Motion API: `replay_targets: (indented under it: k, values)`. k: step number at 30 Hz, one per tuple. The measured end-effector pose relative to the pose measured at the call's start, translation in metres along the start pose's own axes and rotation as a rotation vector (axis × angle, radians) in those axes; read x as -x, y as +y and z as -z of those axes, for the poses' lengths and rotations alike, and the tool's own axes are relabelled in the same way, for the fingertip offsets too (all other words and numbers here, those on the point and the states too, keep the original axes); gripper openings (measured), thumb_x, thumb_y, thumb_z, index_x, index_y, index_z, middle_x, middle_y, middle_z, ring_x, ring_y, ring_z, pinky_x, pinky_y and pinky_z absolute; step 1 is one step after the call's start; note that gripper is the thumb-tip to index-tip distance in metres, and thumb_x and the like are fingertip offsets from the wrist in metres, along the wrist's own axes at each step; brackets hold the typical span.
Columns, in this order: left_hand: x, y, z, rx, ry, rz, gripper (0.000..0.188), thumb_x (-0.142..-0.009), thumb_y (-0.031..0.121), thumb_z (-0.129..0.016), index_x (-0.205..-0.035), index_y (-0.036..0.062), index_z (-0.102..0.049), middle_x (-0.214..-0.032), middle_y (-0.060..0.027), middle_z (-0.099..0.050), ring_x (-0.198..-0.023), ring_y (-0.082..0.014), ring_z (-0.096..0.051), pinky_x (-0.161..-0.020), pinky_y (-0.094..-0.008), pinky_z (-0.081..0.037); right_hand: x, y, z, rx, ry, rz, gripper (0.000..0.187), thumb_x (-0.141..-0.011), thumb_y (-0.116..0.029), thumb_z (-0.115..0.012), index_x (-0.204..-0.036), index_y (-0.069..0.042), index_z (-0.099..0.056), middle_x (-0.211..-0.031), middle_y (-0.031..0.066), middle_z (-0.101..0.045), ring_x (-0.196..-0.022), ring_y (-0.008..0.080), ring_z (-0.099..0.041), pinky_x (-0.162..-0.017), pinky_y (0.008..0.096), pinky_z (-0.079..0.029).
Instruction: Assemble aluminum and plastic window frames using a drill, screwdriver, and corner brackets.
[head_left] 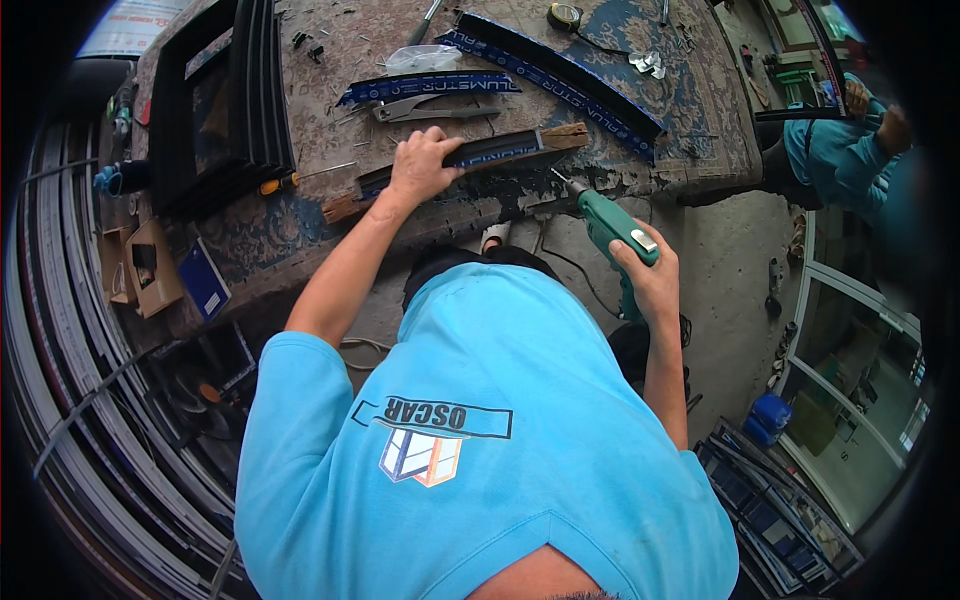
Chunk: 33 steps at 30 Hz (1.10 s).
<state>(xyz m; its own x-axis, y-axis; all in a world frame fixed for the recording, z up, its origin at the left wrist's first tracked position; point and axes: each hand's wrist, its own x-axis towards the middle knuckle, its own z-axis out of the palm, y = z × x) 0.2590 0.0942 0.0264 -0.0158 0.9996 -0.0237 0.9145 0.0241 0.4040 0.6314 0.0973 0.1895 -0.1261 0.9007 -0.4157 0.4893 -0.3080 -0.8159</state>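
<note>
The bar (500, 149), a dark channel with blue film in it, lay aslant at the table (690, 75)'s near edge, on a strip of wood (567, 137) that jutted out past both its ends. The left hand (422, 165) was grasping it left of its middle, index finger over the far side and thumb at the near one. The right hand (652, 275) was wrapped round a green drill (610, 222), right of the bar and nearer the body, with the thumb on the casing. The bit (562, 177) pointed towards the bar's right end (near the wood there, though apart from it).

Just beyond the bar lay a grey tool (430, 107), then a film-covered strip (430, 86) and a clear bag (425, 60). A longer strip (570, 88), in the same blue film, slanted beyond the bar and to its right. Farther off past the bar's right end were a tape measure (565, 16) and some crumpled foil (648, 63).

Left of the bar lay a screwdriver (280, 184) (yellow and black in the handle), its shaft towards the bar. Black frames (225, 110) stood farther left. Left of the bar and nearer the body were a blue booklet (205, 280) and a cardboard box (155, 270). A blue jug (770, 412) sat well to the bar's right.
</note>
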Motion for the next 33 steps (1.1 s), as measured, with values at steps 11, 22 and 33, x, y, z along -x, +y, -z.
replay_targets:
  k: [11, 22, 33]
  values:
    - [0.027, 0.004, -0.037, 0.065, 0.129, 0.097, 0.054, -0.070, 0.030, -0.090, -0.120, 0.0172, -0.077, -0.115, -0.0048, -0.067, -0.113, -0.0275, -0.061, -0.096, -0.0443, -0.046, -0.057, -0.046, -0.034, 0.533, -0.009, 0.201, 0.069, -0.079, -0.045, -0.083, -0.130, -0.001, -0.069, -0.100, 0.0187, -0.078, -0.093, 0.0284, -0.078, -0.084, 0.0386, -0.059]
    - [0.017, -0.002, -0.057, 0.044, 0.054, 0.267, 0.067, -0.064, 0.038, -0.091, -0.125, 0.0168, -0.073, -0.119, -0.0036, -0.072, -0.108, -0.0272, -0.067, -0.097, -0.0439, -0.050, -0.078, -0.052, -0.052, 0.671, -0.077, 0.198, 0.068, -0.077, -0.046, -0.081, -0.129, -0.003, -0.071, -0.093, 0.0177, -0.079, -0.089, 0.0294, -0.079, -0.083, 0.0397, -0.060]
    - [0.018, -0.004, -0.060, 0.069, 0.067, 0.281, 0.062, -0.064, 0.039, -0.091, -0.120, 0.0181, -0.073, -0.114, -0.0024, -0.073, -0.108, -0.0262, -0.066, -0.095, -0.0436, -0.048, -0.082, -0.066, -0.065, 0.797, -0.086, 0.225, 0.067, -0.076, -0.047, -0.079, -0.128, -0.005, -0.072, -0.091, 0.0169, -0.079, -0.085, 0.0301, -0.078, -0.082, 0.0410, -0.060]
